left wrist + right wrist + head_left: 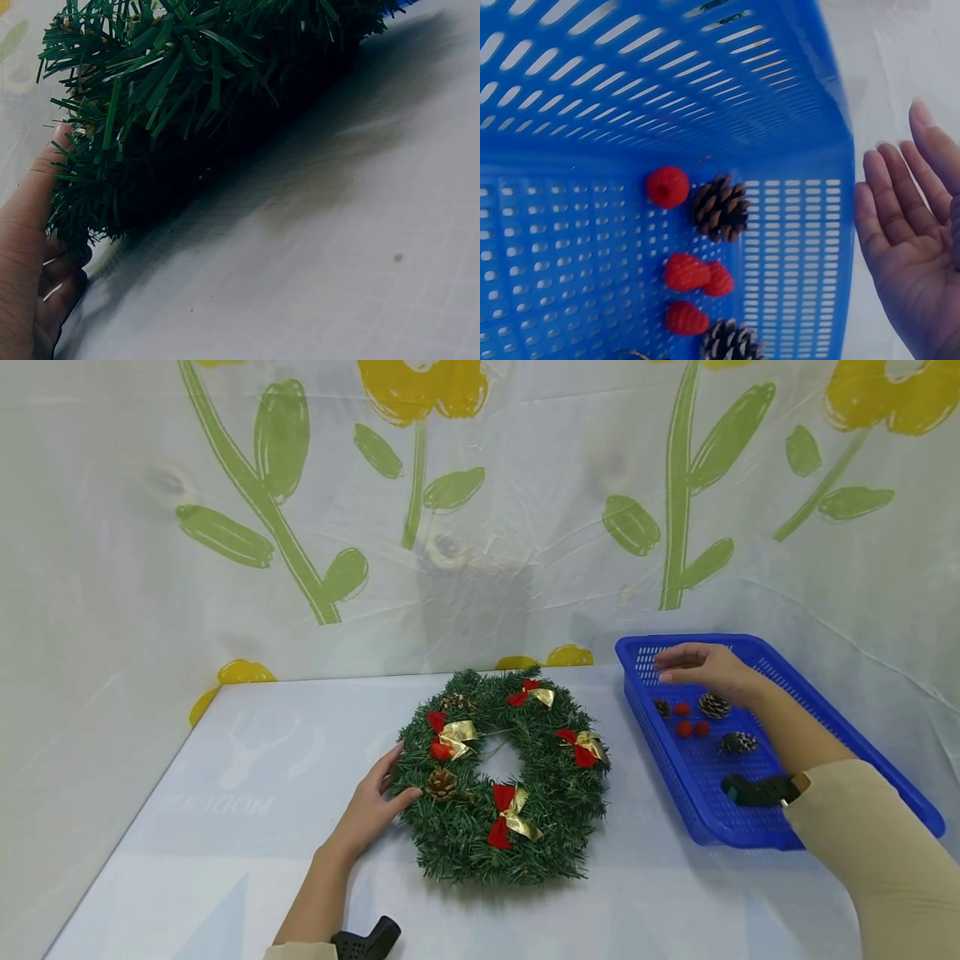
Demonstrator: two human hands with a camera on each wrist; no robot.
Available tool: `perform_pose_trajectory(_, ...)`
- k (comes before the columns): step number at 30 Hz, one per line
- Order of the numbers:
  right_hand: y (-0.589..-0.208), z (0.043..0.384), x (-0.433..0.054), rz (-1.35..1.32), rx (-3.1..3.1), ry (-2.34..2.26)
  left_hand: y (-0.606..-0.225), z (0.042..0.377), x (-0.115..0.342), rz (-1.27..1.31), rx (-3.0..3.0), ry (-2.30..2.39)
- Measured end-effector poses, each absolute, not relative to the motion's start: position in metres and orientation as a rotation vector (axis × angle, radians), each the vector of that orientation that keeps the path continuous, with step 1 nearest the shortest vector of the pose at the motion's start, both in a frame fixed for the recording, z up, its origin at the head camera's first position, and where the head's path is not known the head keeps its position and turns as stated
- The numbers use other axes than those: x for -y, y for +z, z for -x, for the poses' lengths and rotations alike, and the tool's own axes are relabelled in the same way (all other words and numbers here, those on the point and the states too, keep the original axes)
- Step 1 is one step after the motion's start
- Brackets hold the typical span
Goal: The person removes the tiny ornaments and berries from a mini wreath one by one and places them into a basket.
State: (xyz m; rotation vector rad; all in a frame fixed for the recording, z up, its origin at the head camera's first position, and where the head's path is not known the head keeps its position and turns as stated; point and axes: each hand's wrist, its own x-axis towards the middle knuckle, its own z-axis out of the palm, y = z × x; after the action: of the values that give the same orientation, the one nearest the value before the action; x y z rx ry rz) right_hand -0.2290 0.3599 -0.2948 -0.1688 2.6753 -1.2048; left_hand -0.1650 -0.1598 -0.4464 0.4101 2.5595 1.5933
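A green wreath lies on the table, decorated with red and gold bows, a brown pinecone and a small red berry. My left hand grips its left edge, the thumb on top and the fingers around the outer side; in the left wrist view the fingers curl below the green tips. Over the far end of a blue basket my right hand hovers with nothing in it, palm and fingers relaxed in the right wrist view.
Inside the basket lie several pinecones and several red berries. The basket stands on the table's right side, near the curtain. A flowered curtain hangs behind the white table.
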Motion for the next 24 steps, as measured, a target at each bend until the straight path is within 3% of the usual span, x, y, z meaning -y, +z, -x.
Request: perform_pose_trajectory(24,-0.279,0.249,-0.322,0.180,-2.564,-1.423,-0.445,0.165,0.160,-0.414,-2.552,1.588)
